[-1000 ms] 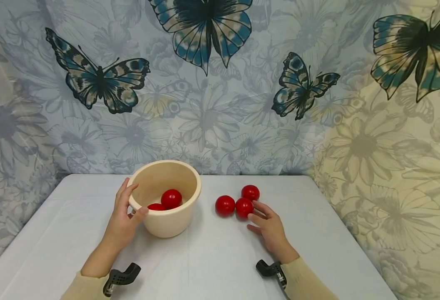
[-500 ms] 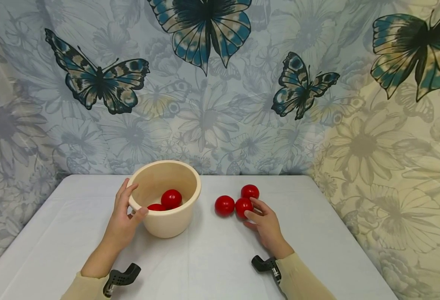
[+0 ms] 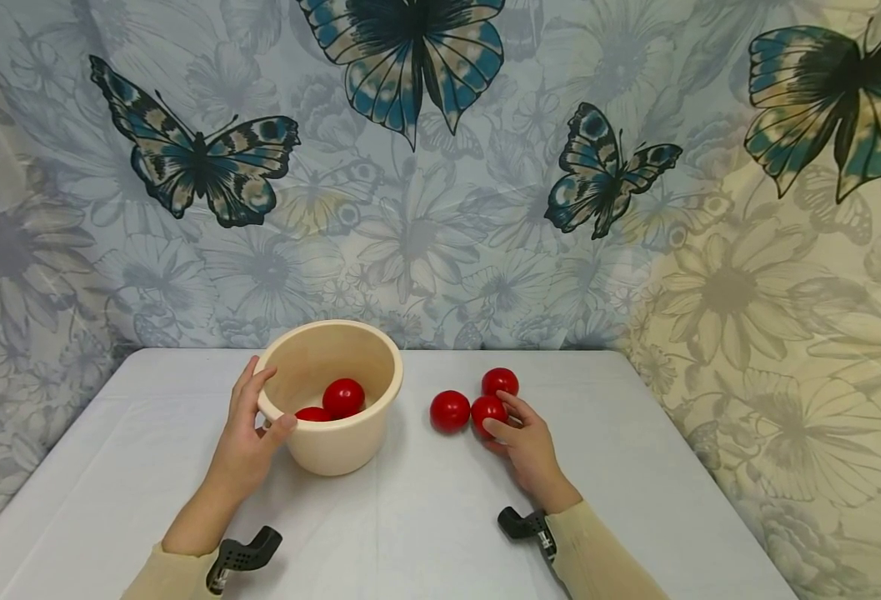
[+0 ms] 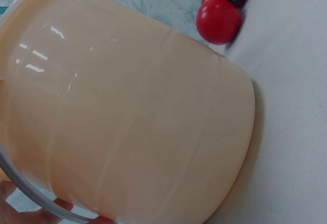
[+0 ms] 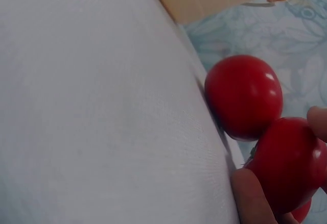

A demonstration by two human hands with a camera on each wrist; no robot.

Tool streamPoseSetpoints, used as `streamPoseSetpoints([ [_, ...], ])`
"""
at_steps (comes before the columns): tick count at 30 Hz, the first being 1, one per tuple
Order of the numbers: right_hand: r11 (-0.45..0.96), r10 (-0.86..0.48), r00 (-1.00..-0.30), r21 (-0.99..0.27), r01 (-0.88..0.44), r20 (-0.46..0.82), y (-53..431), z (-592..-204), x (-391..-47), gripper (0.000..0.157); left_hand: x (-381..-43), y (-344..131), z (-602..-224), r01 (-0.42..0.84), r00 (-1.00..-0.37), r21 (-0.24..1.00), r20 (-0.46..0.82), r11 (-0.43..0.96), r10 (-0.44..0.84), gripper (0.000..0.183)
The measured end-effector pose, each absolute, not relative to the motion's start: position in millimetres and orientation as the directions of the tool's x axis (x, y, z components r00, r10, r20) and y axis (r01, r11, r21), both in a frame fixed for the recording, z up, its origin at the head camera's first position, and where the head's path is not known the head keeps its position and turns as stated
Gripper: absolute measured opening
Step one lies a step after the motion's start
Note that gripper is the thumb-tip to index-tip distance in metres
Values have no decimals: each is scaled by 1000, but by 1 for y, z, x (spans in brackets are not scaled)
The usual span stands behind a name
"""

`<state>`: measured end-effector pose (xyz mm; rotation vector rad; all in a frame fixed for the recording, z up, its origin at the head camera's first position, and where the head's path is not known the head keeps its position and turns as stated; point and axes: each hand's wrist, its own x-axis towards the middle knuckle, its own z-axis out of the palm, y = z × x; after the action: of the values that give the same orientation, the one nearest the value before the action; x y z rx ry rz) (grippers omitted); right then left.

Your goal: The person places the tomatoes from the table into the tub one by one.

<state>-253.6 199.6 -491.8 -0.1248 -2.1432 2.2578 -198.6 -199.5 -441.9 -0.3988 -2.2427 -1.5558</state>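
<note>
A cream plastic bucket [image 3: 346,446] stands on the table at centre left, two red tomatoes [image 3: 343,397] visible inside it. At its left rim my left hand [image 3: 243,446] grips, thumb at the front and fingers on the far side; some fingertips show beneath the grey handle [image 4: 31,191] in the left wrist view. My right hand [image 3: 532,454] holds the nearest tomato [image 5: 286,165] of a group of three, thumb and fingers around it, still at table level. Touching it on the left is a second tomato [image 5: 244,96]. A third tomato [image 3: 500,382] sits just behind, mostly hidden in the right wrist view.
A white cloth [image 3: 395,542] covers the table. Behind it hangs a patterned backdrop [image 3: 417,242] with butterflies and flowers, close to the table's back edge. Both wrists carry black camera mounts [image 3: 248,550].
My right hand has moved slightly left and forward, and its thumb and fingers have closed around the nearest tomato. The left hand and bucket have stayed in place.
</note>
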Motion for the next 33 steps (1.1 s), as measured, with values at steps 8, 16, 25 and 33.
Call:
streamPoseSetpoints([
  [8, -53, 64, -997, -998, 36, -39, 198, -494, -256, 61, -198, -199, -441, 447, -883, 829, 469, 336, 19, 69],
  [16, -48, 64, -998, -999, 25, -28, 198, -495, -257, 59, -198, -199, -441, 446, -884, 830, 467, 334, 18, 68],
  [25, -68, 42, -999, -998, 9, -12, 198, -493, -254, 56, -197, -200, -440, 443, -885, 827, 465, 346, 19, 68],
  [33, -55, 23, -1000, -998, 6, -7, 202, -494, -252, 54, -197, -199, -439, 439, -887, 827, 462, 351, 20, 68],
])
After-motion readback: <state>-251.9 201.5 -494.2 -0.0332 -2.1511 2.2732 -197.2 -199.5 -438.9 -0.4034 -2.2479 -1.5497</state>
